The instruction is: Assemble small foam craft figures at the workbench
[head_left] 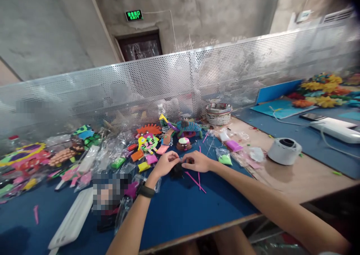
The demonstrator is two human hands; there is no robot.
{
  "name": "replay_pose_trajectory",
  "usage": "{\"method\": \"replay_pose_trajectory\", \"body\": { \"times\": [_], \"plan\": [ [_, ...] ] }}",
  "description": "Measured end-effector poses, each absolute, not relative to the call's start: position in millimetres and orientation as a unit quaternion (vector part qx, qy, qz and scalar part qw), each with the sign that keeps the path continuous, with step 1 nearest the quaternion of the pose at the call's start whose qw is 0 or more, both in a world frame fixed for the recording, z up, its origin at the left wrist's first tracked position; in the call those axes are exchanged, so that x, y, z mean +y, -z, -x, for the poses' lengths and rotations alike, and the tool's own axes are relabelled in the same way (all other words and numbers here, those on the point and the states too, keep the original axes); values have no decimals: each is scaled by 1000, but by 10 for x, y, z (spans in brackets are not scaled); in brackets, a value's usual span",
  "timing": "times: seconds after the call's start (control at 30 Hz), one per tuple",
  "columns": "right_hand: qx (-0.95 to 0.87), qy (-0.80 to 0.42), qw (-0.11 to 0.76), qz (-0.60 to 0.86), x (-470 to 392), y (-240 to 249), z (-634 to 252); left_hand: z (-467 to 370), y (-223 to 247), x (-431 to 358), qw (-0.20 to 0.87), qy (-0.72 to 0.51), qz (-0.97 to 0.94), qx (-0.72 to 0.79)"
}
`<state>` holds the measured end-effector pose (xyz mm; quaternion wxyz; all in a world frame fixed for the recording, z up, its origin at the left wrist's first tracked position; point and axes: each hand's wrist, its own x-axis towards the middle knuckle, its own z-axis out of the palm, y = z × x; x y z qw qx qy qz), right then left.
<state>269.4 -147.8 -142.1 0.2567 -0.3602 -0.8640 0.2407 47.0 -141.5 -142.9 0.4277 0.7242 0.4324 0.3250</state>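
Bare forearms (261,189) reach over the blue table (168,217), the left hand (168,164) and right hand (197,161) both pinching a dark packet (176,171) between them, apparently picking at its top, which calls for steady fingers, pink sticks (194,181) beside the right.

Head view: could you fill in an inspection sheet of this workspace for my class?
Surface: blue tabletop, with a wood-toned section at right.
Job's things: dark item, blurred, material unclear.
Clutter: coloured packets and animal figures crowd left and centre; pink sticks near the hands; white roll at right.
Hands: left hand and right hand, fingers close together at the dark item; grip unclear.
Cables: white cable at right.
Surroundings: perforated metal screen; lit exit sign beyond.
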Motion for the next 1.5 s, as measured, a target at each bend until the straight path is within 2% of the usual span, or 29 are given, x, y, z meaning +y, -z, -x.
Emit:
{"method": "replay_pose_trajectory", "body": {
  "times": [0.33,0.6,1.03,1.17,1.33,1.5],
  "plan": [
    [-850,-239,281,376,-1426,1553,-2668,-512,1430,-1466,394,-311,-744,442],
    [-846,-262,281,369,-1341,1617,-2712,-549,1425,-1584,300,-302,-790,441],
    [-868,-227,266,352,-1317,1567,-2728,-597,1412,-1590,219,-278,-815,459],
    [-865,-215,282,357,-1355,1538,-2703,-646,1387,-1604,232,-338,-796,445],
    [-852,-207,340,339,-1382,1498,-2664,-662,1382,-1602,251,-409,-761,436],
    [-800,-142,401,424,-1358,1424,-2720,-621,1404,-1572,329,-411,-712,465]
  ]
}}
